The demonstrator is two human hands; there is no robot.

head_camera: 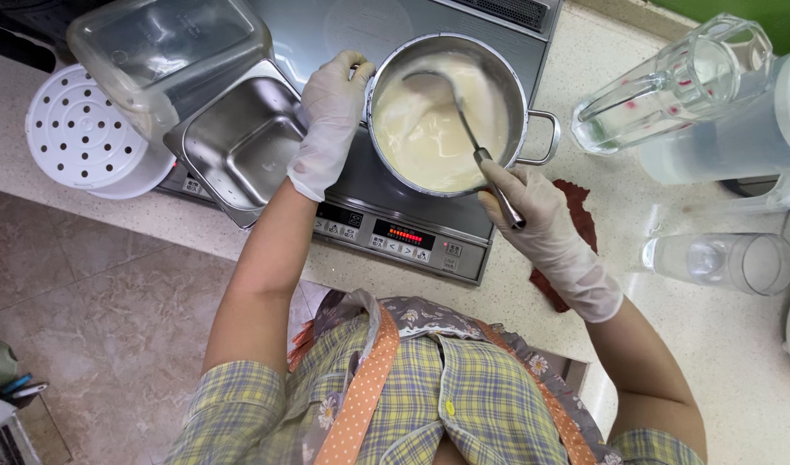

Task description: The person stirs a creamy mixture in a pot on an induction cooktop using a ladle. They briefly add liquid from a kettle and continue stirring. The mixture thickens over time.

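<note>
A steel pot of pale cream liquid stands on an induction cooker. My left hand, in a white glove, grips the pot's left handle at the rim. My right hand, also gloved, holds the metal handle of a ladle whose bowl is dipped in the liquid.
A rectangular steel tray and a clear plastic container sit left of the pot. A white perforated plate lies further left. A clear jug, a glass and a dark red cloth are on the counter at right.
</note>
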